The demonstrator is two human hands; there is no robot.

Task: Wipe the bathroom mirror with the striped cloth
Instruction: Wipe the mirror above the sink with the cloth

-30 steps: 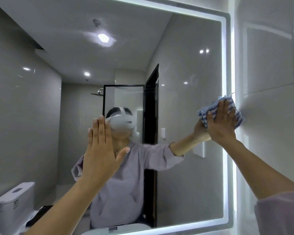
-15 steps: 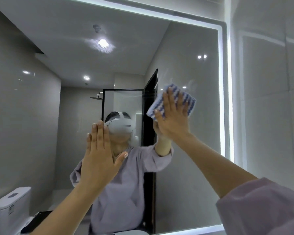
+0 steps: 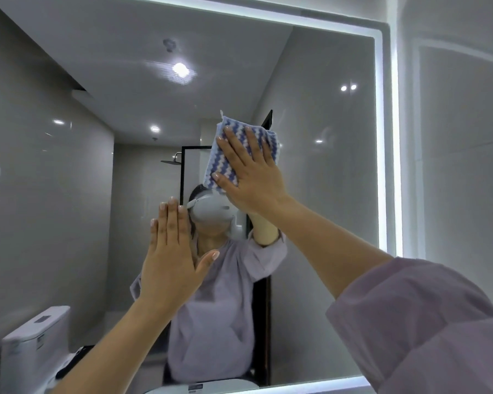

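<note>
Mirror glass (image 3: 339, 211), ringed by a lit white frame (image 3: 387, 137), takes up nearly the whole view, with pale wall tile (image 3: 456, 143) just beyond its right edge. A toilet (image 3: 34, 336) shows in the reflection at the lower left corner.

The left hand (image 3: 171, 260) is raised in front of the lower middle of the glass, its fingers (image 3: 171, 223) straight and held together with the thumb angled out, gripping nothing. Whether the palm actually rests on the glass cannot be told.

The right hand (image 3: 254, 180), on an arm in a lilac sleeve (image 3: 424, 322), reaches to the upper middle of the mirror. Its fingers (image 3: 251, 147) are spread flat and press the striped cloth (image 3: 237, 134) against the glass, not curled round it. The cloth, folded into a small blue-and-white pad, lies flat on the mirror, well in from the right edge.

Wiping looks to be under way, not finished. A faint streaky haze (image 3: 180, 71) shows around the reflected ceiling light near the top edge, and a dull patch (image 3: 326, 135) sits right of the cloth, so the upper band probably needs more passes. The left half and bottom edge look fairly even, though I cannot say whether they have been wiped.
</note>
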